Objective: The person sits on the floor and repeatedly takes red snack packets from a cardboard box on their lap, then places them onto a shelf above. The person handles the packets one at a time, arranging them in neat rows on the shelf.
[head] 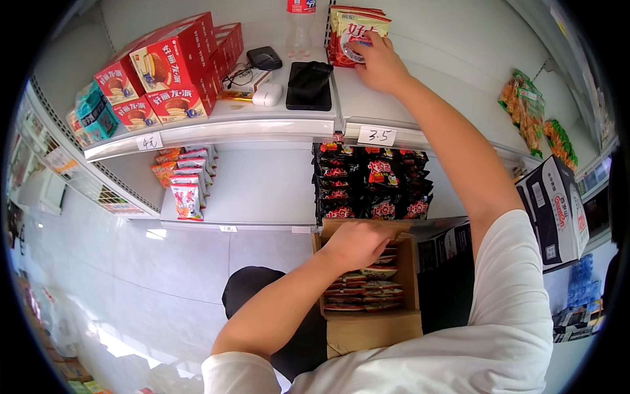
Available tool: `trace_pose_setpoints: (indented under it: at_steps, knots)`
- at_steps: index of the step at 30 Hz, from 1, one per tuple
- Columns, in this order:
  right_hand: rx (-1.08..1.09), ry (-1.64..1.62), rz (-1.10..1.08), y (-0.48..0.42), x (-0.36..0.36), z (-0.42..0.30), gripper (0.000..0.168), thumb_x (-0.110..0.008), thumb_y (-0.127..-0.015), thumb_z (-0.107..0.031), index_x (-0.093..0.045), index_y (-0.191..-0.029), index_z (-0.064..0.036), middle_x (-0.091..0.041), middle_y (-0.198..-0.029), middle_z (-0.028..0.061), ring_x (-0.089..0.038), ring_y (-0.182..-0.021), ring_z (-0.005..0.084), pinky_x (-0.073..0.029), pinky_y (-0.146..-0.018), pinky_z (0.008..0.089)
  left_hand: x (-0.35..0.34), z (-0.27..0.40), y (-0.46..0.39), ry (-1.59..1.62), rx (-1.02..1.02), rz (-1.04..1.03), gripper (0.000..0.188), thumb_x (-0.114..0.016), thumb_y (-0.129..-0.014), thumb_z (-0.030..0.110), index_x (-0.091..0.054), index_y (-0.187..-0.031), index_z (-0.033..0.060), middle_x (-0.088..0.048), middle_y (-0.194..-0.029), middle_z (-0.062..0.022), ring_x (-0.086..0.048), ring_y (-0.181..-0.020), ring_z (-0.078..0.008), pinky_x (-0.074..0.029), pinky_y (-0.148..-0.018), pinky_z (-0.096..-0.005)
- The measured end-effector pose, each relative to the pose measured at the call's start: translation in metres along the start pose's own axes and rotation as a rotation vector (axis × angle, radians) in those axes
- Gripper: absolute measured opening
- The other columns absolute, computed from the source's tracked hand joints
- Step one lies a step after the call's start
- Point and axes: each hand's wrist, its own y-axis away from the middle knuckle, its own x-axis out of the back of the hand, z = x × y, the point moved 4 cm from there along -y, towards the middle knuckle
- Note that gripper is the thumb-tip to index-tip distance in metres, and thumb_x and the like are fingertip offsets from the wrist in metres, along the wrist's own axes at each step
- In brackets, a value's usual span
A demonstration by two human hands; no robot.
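Note:
My right hand [381,61] reaches up to the upper shelf. Its spread fingers rest against the front of a red and cream snack bag [350,28], which stands upright with others behind it. Lower down, my left hand [355,245] curls over the far flap [339,226] of an open cardboard box [411,276]. Rows of similar snack bags [364,290] are packed inside this box, partly covered by my hand and wrist. The box sits between my knees, and its near flap [374,335] folds down toward me.
Red pie boxes [177,64], a white earphone case [267,94], a black phone [308,93] and a plastic bottle [300,34] occupy the upper shelf. Below are black noodle packets [376,182] and small snack packets [187,192]. A drink carton [553,212] stands at right.

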Motion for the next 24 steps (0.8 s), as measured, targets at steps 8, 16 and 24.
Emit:
trace_pose_setpoints:
  at_steps: [8, 16, 24]
  knots:
    - [0.017, -0.467, 0.189, 0.029, 0.058, 0.006, 0.03, -0.068, -0.083, -0.007, -0.069, -0.113, -0.009, -0.058, -0.132, 0.019, -0.057, -0.121, 0.0343, -0.048, -0.1, 0.0417, 0.001, -0.006, 0.004, 0.01, 0.011, 0.054, 0.007, -0.065, -0.086, 0.011, -0.065, -0.085, 0.0041, -0.068, -0.084, -0.0142, -0.067, -0.079, -0.0363, -0.054, -0.071, -0.0459]
    - [-0.056, -0.688, 0.002, 0.195, 0.121, -0.034, 0.009, -0.066, -0.084, -0.002, -0.065, -0.093, -0.003, -0.068, -0.094, 0.0114, -0.067, -0.079, 0.0289, -0.054, -0.071, 0.035, -0.016, -0.013, 0.003, -0.124, 0.093, -0.128, 0.014, -0.063, -0.09, 0.019, -0.065, -0.086, 0.005, -0.07, -0.084, -0.0167, -0.068, -0.08, -0.0391, -0.056, -0.071, -0.0492]
    - [-0.085, -0.744, -0.819, 0.373, 0.019, -0.07, 0.009, -0.061, -0.087, -0.009, -0.066, -0.092, -0.005, -0.069, -0.087, 0.0175, -0.067, -0.088, 0.0388, -0.054, -0.073, 0.0487, -0.052, -0.033, 0.006, -0.152, 0.197, -0.407, 0.013, -0.065, -0.09, 0.02, -0.068, -0.092, 0.0074, -0.07, -0.091, -0.013, -0.068, -0.088, -0.0363, -0.054, -0.075, -0.0483]
